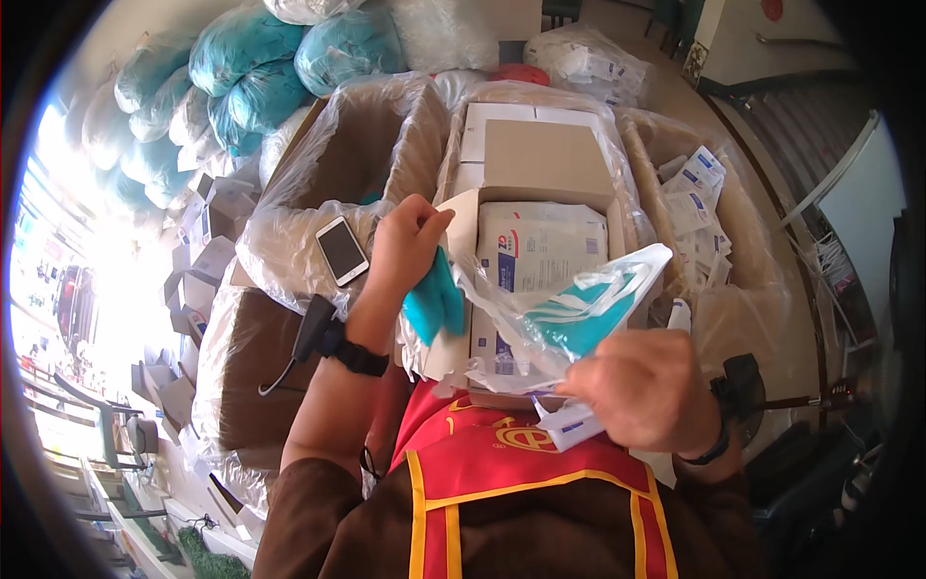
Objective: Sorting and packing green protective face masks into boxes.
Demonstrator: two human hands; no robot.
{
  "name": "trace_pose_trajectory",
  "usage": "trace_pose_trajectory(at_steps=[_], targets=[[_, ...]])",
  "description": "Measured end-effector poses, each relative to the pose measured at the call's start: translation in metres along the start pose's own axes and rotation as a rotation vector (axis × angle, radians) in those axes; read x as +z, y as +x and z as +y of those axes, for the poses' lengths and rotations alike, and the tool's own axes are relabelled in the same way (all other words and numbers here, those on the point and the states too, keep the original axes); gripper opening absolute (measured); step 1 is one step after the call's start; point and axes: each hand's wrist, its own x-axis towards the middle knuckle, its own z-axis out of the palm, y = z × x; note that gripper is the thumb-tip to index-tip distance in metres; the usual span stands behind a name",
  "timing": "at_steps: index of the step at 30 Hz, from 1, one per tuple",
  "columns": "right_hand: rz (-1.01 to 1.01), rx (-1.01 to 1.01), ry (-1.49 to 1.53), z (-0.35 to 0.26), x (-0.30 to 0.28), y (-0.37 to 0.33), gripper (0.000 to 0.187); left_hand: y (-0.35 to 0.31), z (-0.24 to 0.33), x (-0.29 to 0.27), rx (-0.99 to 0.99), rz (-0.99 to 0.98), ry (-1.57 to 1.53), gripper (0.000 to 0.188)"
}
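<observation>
My left hand (407, 249) is closed beside the left flap of an open carton (552, 159). A folded teal bundle (434, 301) hangs below its curled fingers, which are partly hidden. In my closed right hand (639, 388) is the lower edge of a clear plastic bag (502, 318), pulled up over the carton. Teal material shows through its white-streaked right part. Inside the carton, white printed plastic packs (550, 241) lie under the bag. A small white and blue packet (567, 425) sits beneath my right hand, at the carton's near edge.
A white phone (342, 251) rests on the plastic-lined box (328, 183) at left. Another lined box (743, 261) on the right contains white packets (696, 207). Stuffed teal bags (246, 58) are piled behind; empty cartons (207, 241) lie on the left.
</observation>
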Motion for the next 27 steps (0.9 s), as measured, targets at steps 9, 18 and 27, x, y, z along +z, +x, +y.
trace_pose_trajectory(at_steps=[9, 18, 27], targets=[[0.113, 0.186, -0.047, 0.031, -0.002, 0.003, 0.018, -0.05, 0.093, -0.038, 0.555, -0.423, 0.075, 0.015], [0.04, 0.071, 0.034, 0.03, 0.023, -0.001, 0.013, -0.065, 0.103, -0.032, 0.483, -0.765, 0.12, 0.025], [0.065, 0.108, 0.136, 0.024, 0.021, -0.017, 0.021, -0.084, 0.101, -0.008, 0.39, -0.722, 0.021, 0.026]])
